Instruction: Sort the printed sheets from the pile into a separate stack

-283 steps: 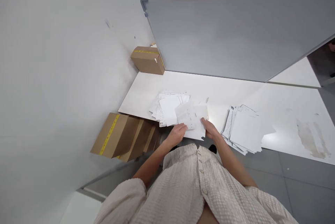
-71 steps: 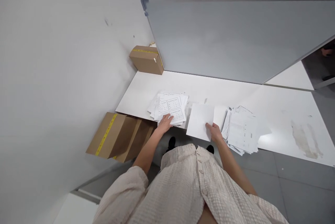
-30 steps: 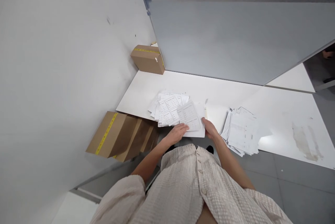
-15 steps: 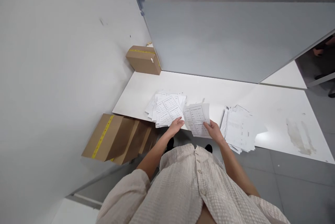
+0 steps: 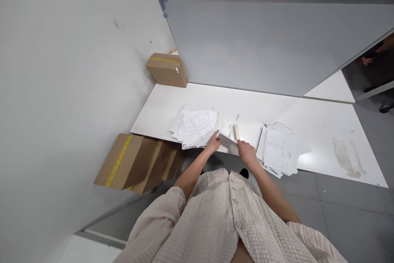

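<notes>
Between my two hands the printed paper [image 5: 227,137] is tilted up nearly edge-on, so its print no longer shows. My left hand [image 5: 214,142] is closed on its left end, beside a loose pile of printed sheets [image 5: 197,127]. At the other end, my right hand [image 5: 246,153] grips the paper with its fingers curled. Just beyond the right hand, a small cream-coloured oblong object [image 5: 236,131] lies on the white table [image 5: 261,105]; its kind is unclear. A second pile of papers [image 5: 278,150] rests to the right of my right hand.
A whiteboard panel [image 5: 246,45] stands along the table's back edge. One taped cardboard box [image 5: 168,70] sits at the far left corner, and several more boxes [image 5: 123,160] are stacked below the left end. A brownish stain [image 5: 351,158] marks the table's right side.
The paper has gone from facing me, print visible, to nearly edge-on. My left hand has closed on its left end. The cream-coloured object behind it is now uncovered.
</notes>
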The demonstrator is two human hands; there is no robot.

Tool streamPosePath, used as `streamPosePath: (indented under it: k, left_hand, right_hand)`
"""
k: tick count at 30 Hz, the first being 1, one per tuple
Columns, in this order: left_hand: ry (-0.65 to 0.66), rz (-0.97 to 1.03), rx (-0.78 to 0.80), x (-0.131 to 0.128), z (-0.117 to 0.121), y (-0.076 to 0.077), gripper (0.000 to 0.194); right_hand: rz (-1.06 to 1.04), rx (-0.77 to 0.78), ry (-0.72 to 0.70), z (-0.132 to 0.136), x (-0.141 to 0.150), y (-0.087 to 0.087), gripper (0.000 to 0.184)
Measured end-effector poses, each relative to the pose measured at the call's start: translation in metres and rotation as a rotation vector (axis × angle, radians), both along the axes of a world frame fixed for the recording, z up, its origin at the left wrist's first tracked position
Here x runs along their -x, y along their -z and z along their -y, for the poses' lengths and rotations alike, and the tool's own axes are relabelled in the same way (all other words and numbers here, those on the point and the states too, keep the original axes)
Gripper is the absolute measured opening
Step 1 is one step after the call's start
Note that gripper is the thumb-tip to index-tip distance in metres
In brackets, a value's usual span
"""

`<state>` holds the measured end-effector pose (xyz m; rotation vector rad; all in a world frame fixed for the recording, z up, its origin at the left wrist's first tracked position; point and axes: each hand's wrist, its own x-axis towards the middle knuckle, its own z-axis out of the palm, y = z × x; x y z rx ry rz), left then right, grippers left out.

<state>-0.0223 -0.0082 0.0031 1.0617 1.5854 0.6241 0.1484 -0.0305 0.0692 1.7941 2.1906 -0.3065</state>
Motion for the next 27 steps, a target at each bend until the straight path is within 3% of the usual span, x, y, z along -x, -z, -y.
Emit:
streamPosePath:
  k: [8, 13, 16, 19, 23, 25, 27]
  left_hand:
    - [0.067, -0.149, -0.109, -0.002, -0.006, 0.004, 0.039]
    - [0.116, -0.173, -0.086, -0.001, -0.008, 0.003, 0.038]
    - [0.073, -0.152, -0.067, 0.0, -0.005, -0.001, 0.039]
    - [-0.077, -0.048, -0.031, 0.002, -0.003, -0.006, 0.045]
    - [-0.222, 0.25, 0.045, 0.005, -0.005, -0.017, 0.064]
    - [-0.213, 0.346, 0.026, 0.006, -0.007, -0.023, 0.065]
    - [-0.129, 0.388, -0.01, 0.007, -0.009, -0.027, 0.049]
  right_hand:
    - [0.007, 0.026, 0.054, -0.004, -0.003, 0.001, 0.02]
    - [0.01, 0.071, 0.08, -0.007, 0.0, 0.001, 0.022]
    - [-0.043, 0.068, 0.127, -0.01, -0.004, -0.001, 0.024]
    - [-0.279, -0.014, 0.197, -0.01, -0.017, -0.001, 0.028]
    - [-0.806, -0.081, 0.33, -0.006, -0.031, 0.005, 0.038]
    - [-0.972, -0.088, 0.418, -0.003, -0.034, 0.012, 0.042]
    - [-1.066, -0.078, 0.482, 0.0, -0.034, 0.019, 0.045]
